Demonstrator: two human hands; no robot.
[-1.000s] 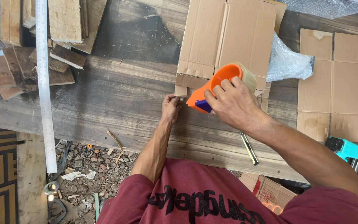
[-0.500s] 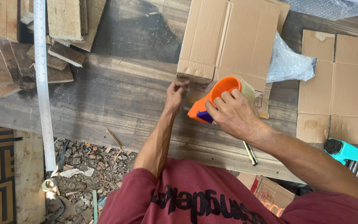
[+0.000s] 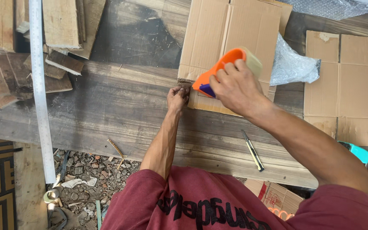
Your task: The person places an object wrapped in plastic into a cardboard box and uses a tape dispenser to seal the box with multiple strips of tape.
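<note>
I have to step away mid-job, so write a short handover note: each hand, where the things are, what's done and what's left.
Left hand: pinching the tape end at the near left corner of the box.
Right hand: gripping the orange tape dispenser, pressed on the box's near edge.
Things: the box lies flat on the wooden bench; a utility knife lies on the bench near the right arm; more flat cardboard to the right.
Done: tape started at the corner.
Left: no tape strip shows along the box yet; the run and the cut remain.
</note>
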